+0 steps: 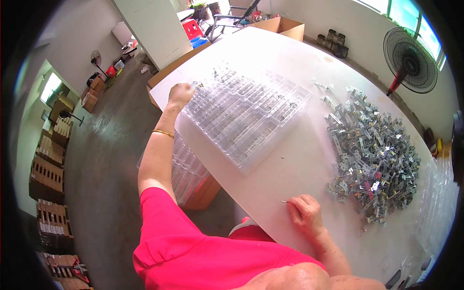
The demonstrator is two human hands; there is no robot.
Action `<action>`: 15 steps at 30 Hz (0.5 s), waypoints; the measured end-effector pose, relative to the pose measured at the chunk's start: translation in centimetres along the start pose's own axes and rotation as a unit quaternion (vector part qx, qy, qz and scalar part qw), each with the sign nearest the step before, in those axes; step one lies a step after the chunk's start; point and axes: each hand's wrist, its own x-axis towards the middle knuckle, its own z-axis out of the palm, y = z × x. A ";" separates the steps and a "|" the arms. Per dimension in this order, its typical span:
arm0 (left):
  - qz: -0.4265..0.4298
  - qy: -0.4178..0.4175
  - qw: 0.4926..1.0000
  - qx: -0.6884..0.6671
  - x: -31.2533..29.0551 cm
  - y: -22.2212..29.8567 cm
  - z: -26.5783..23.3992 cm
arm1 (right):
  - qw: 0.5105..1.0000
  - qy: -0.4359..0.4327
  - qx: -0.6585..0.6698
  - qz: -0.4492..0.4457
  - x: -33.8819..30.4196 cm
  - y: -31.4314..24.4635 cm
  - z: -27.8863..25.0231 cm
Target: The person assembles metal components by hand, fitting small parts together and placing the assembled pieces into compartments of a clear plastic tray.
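Hands well apart, you work across a white, smooth-topped bench (268, 186). Your right hand (307, 212) rests low over the near part of the bench, thumb and fingertips pinching a slim, straight, dark metal pin (284, 201); its visible end points left, and its long axis lies nearly level across your view. Your left hand (181, 94) reaches out to the left corner of a clear plastic, many-pocketed rectangular tray (245, 163), its fingers curled; you cannot tell from here whether they grip anything. The tray sits on the bench, skewed so one corner points toward you, with small silvery parts in its pockets. To its right spreads a heap of small grey metal pieces (372, 157), long axis running away from you, and a few loose silvery pieces (323, 85) lie between tray and heap.
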 end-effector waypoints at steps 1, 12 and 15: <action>0.000 0.000 1.000 0.001 0.1 -0.2 0.2 | 1.000 0.000 0.002 -0.001 0.0 0.0 0.0; -0.013 0.023 0.999 0.042 0.4 -0.7 1.5 | 1.000 0.000 0.003 -0.010 -0.2 -0.2 -0.3; -0.003 0.008 0.999 0.044 0.0 -0.4 1.1 | 1.000 -0.002 0.007 -0.003 -0.4 -0.5 -0.3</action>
